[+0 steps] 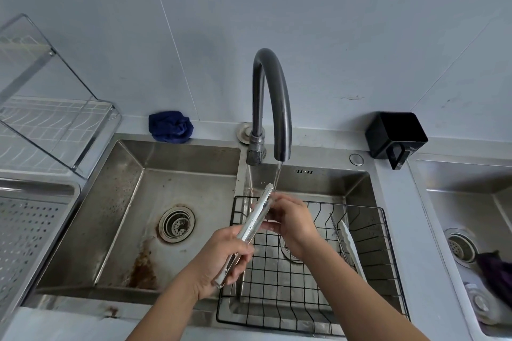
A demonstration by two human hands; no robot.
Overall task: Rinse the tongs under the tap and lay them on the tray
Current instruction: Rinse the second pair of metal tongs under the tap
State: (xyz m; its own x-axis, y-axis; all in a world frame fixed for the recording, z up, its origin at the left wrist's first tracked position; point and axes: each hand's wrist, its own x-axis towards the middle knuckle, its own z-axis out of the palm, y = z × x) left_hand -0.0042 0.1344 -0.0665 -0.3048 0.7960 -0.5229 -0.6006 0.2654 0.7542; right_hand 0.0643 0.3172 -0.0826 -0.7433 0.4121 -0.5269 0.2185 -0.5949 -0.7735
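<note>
Metal tongs [254, 219] slant up over the right sink basin, their toothed tips just under the running stream from the dark curved tap [273, 102]. My left hand [221, 260] grips the tongs' handle end. My right hand [291, 221] curls around the upper half of the tongs, near the tips. A perforated metal tray [30, 230] lies on the counter at the far left. A black wire basket [368, 243] sits in the right basin below my hands, and a second pair of tongs [349, 243] lies in it.
The left basin [138, 202] has a round drain and rust stains. A blue cloth [170, 126] lies behind it. A clear dish rack [50, 124] stands at the left. A black holder [394, 135] sits at the back right, with another sink [471, 202] beyond.
</note>
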